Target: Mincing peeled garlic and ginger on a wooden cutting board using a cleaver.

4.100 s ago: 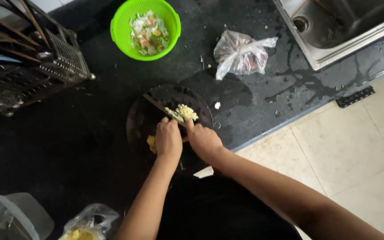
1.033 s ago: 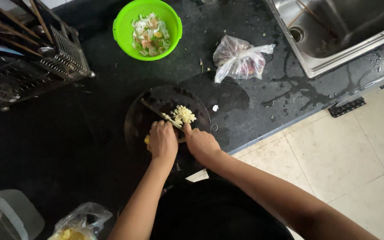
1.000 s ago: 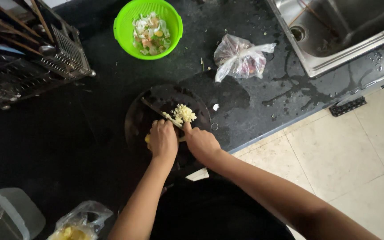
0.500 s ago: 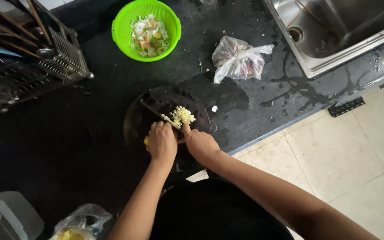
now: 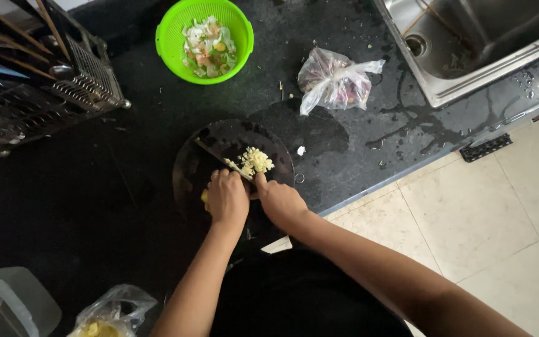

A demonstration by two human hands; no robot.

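Left hand: the left hand [image 5: 226, 198] was curled, knuckles up, pressing a small yellow piece [image 5: 204, 196] onto the board; its fingers hid most of the piece.
Right hand: the right hand [image 5: 280, 201] was closed round a knife [image 5: 217, 155], the blade running toward 10 o'clock.
Yellow piece: probably firm, damp and slippery; best pinned from above with fingertips tucked back from the blade.
Chopped heap: pale bits [image 5: 256, 161] lay beside the blade, loose and light, easily scattered.
Board: a round dark board [image 5: 189, 168] lay on the black desk [image 5: 63, 187].
Around: green colander [image 5: 204, 40] at 12 o'clock, plastic bag [image 5: 334, 81] at 2 o'clock, sink [image 5: 469, 37] beyond, wire rack [image 5: 38, 87] at 10 o'clock.
In the way: nothing crowded the board.
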